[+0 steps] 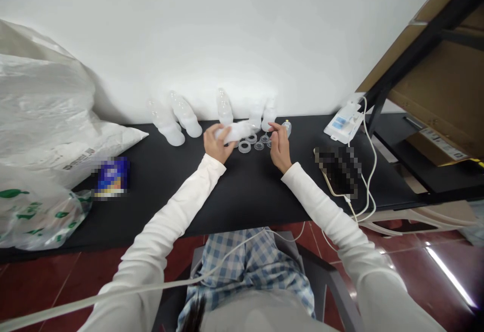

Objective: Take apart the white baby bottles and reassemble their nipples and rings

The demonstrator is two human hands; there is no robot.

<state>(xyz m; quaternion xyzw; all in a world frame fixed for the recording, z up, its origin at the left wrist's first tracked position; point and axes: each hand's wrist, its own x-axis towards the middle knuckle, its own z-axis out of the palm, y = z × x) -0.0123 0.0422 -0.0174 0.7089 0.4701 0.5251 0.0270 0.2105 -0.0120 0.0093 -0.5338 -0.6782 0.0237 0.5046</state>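
Note:
My left hand (220, 143) is wrapped round a translucent white bottle (240, 130), which lies on its side above the black table and is blurred by motion. A bit to the right, my right hand (280, 148) is raised with its fingers bent and apart, nothing visible in them. Between the hands, several clear plastic rings (244, 146) lie on the table. Several similar bottles with clear domed tops stand along the wall, among them a left one (187, 118) and a middle one (224, 108). Beside my right hand is a clear rounded piece with a yellow tip (288, 128).
On the left, a large white plastic bag (45, 105) and a green-printed bag (40, 216) sit by a blue packet (112, 177). At right are a phone (338, 171) with white cables (372, 171), a white package (343, 121) and a cardboard box (434, 143) on a dark frame.

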